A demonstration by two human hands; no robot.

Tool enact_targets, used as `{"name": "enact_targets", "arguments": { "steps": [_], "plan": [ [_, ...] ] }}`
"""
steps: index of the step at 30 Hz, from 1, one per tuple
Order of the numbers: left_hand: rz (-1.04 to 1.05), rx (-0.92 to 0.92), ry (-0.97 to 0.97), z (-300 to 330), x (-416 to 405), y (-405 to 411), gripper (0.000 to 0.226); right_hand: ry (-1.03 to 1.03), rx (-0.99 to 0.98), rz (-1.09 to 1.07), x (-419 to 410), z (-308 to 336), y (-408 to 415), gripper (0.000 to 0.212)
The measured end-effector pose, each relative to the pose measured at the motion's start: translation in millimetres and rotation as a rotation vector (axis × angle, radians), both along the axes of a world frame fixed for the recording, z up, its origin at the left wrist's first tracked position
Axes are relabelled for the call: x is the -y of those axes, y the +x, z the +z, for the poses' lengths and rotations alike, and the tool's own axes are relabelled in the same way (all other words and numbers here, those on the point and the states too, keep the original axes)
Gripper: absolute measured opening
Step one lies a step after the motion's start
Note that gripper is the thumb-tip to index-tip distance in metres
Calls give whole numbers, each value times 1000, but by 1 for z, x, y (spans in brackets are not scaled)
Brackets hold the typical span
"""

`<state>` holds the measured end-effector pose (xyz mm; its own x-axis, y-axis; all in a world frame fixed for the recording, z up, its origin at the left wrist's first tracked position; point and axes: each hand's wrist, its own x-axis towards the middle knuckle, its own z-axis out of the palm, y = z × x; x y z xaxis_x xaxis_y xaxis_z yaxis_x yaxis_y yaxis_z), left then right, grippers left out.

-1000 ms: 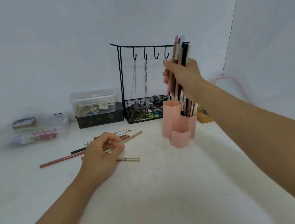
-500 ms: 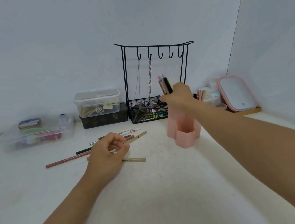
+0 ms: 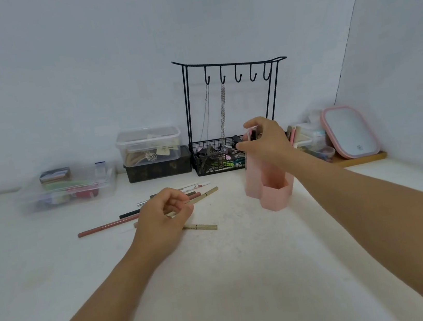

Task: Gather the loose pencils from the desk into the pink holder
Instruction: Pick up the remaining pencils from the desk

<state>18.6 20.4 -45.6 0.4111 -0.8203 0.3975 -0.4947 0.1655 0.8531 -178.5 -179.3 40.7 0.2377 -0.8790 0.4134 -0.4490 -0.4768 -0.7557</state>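
Note:
The pink holder [image 3: 275, 195] stands on the white desk, right of centre. My right hand [image 3: 265, 142] sits on top of it and grips a bundle of pencils [image 3: 251, 135] lowered deep into the holder, only their tips showing. Left of the holder, several loose pencils [image 3: 110, 224] lie on the desk. My left hand [image 3: 164, 216] rests among them and pinches a beige pencil [image 3: 204, 195] that points up and to the right. Another beige pencil [image 3: 203, 226] lies just in front of that hand.
A black wire jewellery stand [image 3: 233, 113] with a basket stands behind the holder. Stacked plastic boxes [image 3: 151, 152] and a clear tray [image 3: 70, 188] line the back left. A pink-framed mirror [image 3: 347, 131] leans at the back right beside small clutter.
My right hand has brought the pencil bundle down from high above the holder into it. My left hand has stayed on the loose pencils.

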Motion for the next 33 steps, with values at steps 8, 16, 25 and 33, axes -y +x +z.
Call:
{"name": "enact_targets", "arguments": {
  "steps": [8, 16, 25, 33],
  "plan": [
    [155, -14, -54, 5, -1, 7, 10, -551, 36, -9, -62, 22, 24, 32],
    [397, 21, -51, 3, -1, 36, 7, -147, -221, 464, -113, -55, 103, 9],
    [492, -41, 15, 6, -4, 43, 10, -77, -399, 485, -106, -73, 71, 18],
    [495, -69, 39, 2, -3, 45, 9, -90, -476, 520, -106, -75, 77, 6]
  ]
}}
